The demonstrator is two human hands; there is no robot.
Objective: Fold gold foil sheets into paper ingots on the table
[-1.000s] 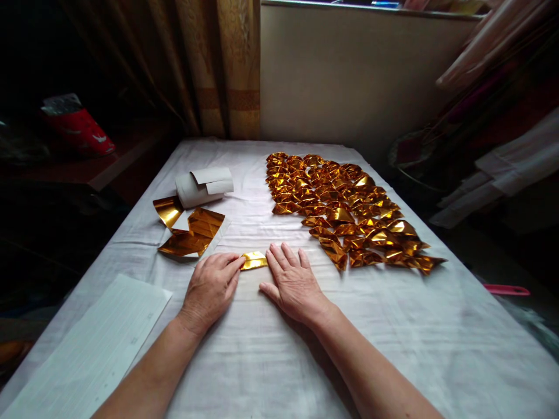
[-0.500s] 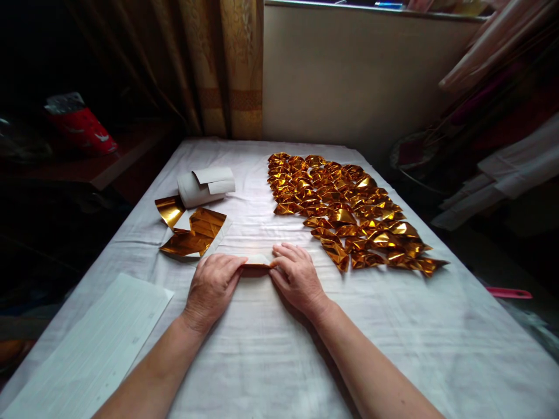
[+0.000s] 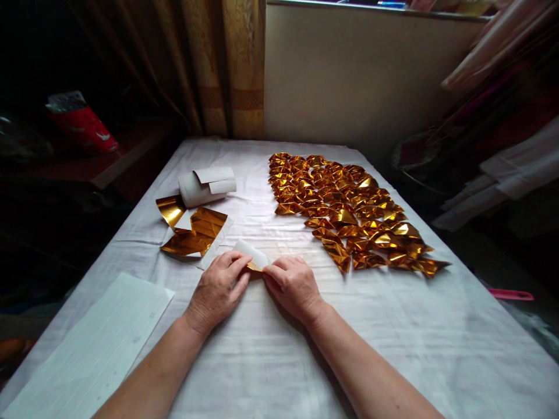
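Between my hands is a small sheet of gold foil paper (image 3: pixel 252 251), white on its back, with a narrow gold fold along its near edge. My left hand (image 3: pixel 222 285) pinches the folded edge at its left part. At the right end, the fingers of my right hand (image 3: pixel 294 285) are closed on the same sheet. Left of the hands lie loose gold foil sheets (image 3: pixel 201 228), partly curled, beside a rolled bundle of white-backed paper (image 3: pixel 207 187). Many folded gold paper ingots (image 3: pixel 345 215) lie in rows on the right.
A white cloth covers the table (image 3: pixel 279 361). A pale lined paper sheet (image 3: pixel 94 343) lies at the front left. A red container (image 3: pixel 82 123) stands on a side table. A pink handle (image 3: pixel 510 294) juts out past the right edge; a curtain (image 3: pixel 242 70) hangs behind.
The gold foil paper has turned so more of its white back shows above the fold. My hands have come closer together, and the right one has shifted slightly left.
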